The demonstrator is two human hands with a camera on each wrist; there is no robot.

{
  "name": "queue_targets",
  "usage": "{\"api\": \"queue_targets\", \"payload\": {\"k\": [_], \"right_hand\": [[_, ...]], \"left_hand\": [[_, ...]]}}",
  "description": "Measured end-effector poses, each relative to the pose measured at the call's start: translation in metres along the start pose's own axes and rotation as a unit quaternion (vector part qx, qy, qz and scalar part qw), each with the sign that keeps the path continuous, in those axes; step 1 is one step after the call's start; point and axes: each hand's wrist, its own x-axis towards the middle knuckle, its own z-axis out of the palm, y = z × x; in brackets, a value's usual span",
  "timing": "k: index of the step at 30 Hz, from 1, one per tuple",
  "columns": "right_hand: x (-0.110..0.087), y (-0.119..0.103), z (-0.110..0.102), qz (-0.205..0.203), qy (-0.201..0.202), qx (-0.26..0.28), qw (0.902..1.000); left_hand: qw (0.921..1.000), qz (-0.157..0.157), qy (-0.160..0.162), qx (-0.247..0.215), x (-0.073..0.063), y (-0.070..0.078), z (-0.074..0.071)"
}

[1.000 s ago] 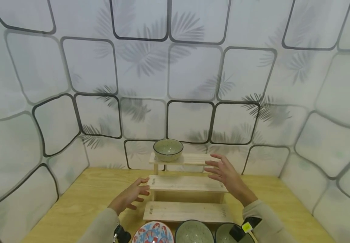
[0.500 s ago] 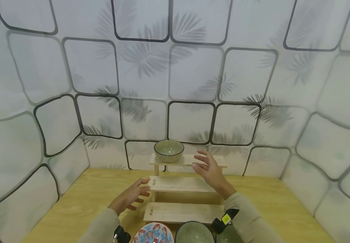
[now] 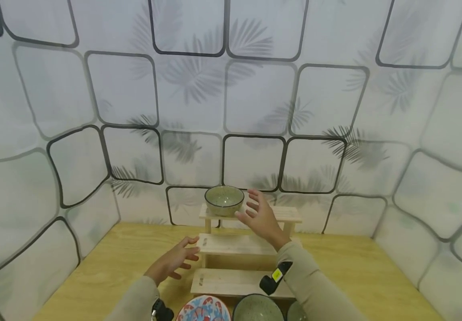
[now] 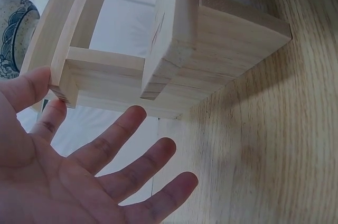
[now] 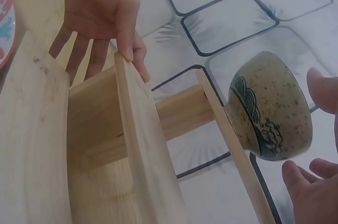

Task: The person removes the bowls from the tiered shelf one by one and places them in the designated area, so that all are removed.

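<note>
A speckled green bowl point(image 3: 224, 206) with a dark rim sits at the left end of the top tier of a three-tier wooden stand point(image 3: 239, 244). My right hand point(image 3: 261, 219) is beside the bowl, thumb and fingers spread toward its right side; the right wrist view shows the bowl's blue wave pattern point(image 5: 256, 110) and fingertips close to its wall. At the middle tier's left end, my left hand point(image 3: 174, 262) pinches the board between thumb and index finger. Its other fingers point(image 4: 140, 168) stretch out loosely, as the left wrist view shows.
In front of the stand, at the lower image edge, are a red-and-blue patterned plate point(image 3: 204, 310), a green bowl point(image 3: 258, 310) and another green bowl point(image 3: 296, 313) partly behind the right sleeve. A patterned wall covering point(image 3: 255, 160) rises behind the wooden table point(image 3: 106, 263).
My right hand has moved left along the top tier, from its right end to the bowl's side. The left hand stays at the middle board, and the bowl has not moved.
</note>
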Motion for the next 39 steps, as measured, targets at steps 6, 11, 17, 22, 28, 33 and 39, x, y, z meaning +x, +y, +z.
{"api": "queue_targets", "payload": {"k": [6, 11, 17, 22, 28, 33, 39], "right_hand": [[0.013, -0.004, 0.018, -0.012, 0.011, -0.037, 0.9992], [0.014, -0.001, 0.025, -0.036, 0.036, -0.084, 0.9951], [0.014, -0.002, 0.031, -0.010, 0.057, -0.094, 0.9939], [0.015, -0.006, 0.032, 0.000, 0.057, -0.095, 0.9939], [0.015, -0.007, 0.032, -0.004, 0.080, -0.106, 0.9911], [0.011, -0.003, 0.032, -0.003, 0.100, -0.124, 0.9872], [0.003, -0.011, 0.028, -0.013, 0.107, -0.124, 0.9864]], "left_hand": [[0.9999, 0.004, 0.015, 0.002, -0.006, 0.004, 0.001], [0.9998, 0.008, 0.020, 0.001, -0.008, 0.005, 0.005], [0.9998, 0.000, 0.019, -0.001, -0.005, 0.002, 0.004], [0.9999, 0.001, 0.015, 0.002, -0.004, 0.000, 0.003], [1.0000, 0.002, 0.007, -0.003, -0.002, 0.001, 0.004], [0.9999, -0.006, -0.002, -0.008, -0.002, 0.002, 0.003], [0.9999, -0.005, -0.004, -0.010, -0.002, 0.003, 0.001]]}}
